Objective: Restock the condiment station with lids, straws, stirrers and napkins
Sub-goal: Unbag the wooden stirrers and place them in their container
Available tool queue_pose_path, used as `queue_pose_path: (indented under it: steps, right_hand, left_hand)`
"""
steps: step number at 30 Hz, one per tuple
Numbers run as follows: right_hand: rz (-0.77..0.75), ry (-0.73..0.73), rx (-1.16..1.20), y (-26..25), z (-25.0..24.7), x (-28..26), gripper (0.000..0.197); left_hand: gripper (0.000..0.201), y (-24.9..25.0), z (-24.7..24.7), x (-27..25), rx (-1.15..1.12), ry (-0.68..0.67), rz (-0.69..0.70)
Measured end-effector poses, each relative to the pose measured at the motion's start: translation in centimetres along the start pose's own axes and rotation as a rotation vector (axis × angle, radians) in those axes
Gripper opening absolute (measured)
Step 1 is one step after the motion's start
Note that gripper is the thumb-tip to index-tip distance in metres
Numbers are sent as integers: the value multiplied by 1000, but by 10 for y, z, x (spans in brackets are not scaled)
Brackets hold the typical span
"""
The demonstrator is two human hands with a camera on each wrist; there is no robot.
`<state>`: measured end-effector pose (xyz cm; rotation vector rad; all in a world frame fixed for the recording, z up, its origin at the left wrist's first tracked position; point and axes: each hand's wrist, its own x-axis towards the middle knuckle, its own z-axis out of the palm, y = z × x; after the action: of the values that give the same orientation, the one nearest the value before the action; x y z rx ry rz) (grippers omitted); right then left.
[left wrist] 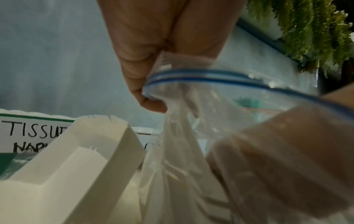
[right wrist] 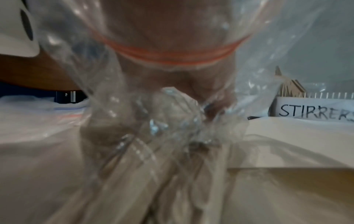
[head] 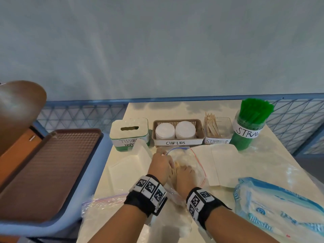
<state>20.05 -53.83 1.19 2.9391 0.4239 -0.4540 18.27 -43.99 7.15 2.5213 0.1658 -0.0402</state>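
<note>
Fingers of the left hand point(head: 160, 163) pinch the blue-zippered rim of the clear plastic zip bag point(left wrist: 191, 136), thumb and forefinger tight on the film, holding its mouth up and open. Just right of those fingers the right hand point(head: 185, 174) is sunk inside the bag, seen only through crinkled film; its fingers seem curled round the pale wooden stirrers point(head: 176, 166) lying there, though I cannot tell how firmly. Best handling, I judge: keep the pinch high so the mouth stays wide, gather the sticks parallel into one bundle, and draw them out lengthwise so no ends snag the zipper. Beyond the fingertips and to the right on the cream counter point(head: 273, 162) stands the clear tub labelled STIRRERS point(head: 217, 132), partly filled, where the bundle should go upright.
</note>
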Motion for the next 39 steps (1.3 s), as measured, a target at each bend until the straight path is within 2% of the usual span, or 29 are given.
queue_pose_path:
  steps: [6,11,15,18,21,24,28,32,35,37,39]
  right_hand:
    - [45,-22,81,1,1,3,45]
    - [63,-62,152,2,1,10,44]
    - [112,-39,366,8,-1,12,46]
    - [136,-40,541,14,-1,16,40]
    - [152,-45,640,19,1,17,42]
    - [90,-51,671,22,6,18,37]
    - [74,-29,808,25,7,20,9]
    - [32,-48,879,29,-1,13,29]
    - [-21,-71,937,30,-6,5,19]
    - [-44,-55,997,30,-7,3,17]
    - [-63,-54,1007,29,-10,1,14]
  left_hand:
    - [54,2,-3,0,125,-37,42]
    - [55,1,-1,3,150,-42,90]
    - [61,3,-2,4,194,-36,130]
    - [69,3,-3,9,222,-38,157]
    - [73,4,-3,15,270,-87,164]
    - [63,7,-5,18,310,-163,151]
    - [38,7,1,28,360,-244,111]
    - [41,6,6,35,332,-268,63]
    - [49,1,7,46,287,-215,36]
    - [42,0,9,54,252,-173,21]
    - [36,2,8,56,193,-187,18]
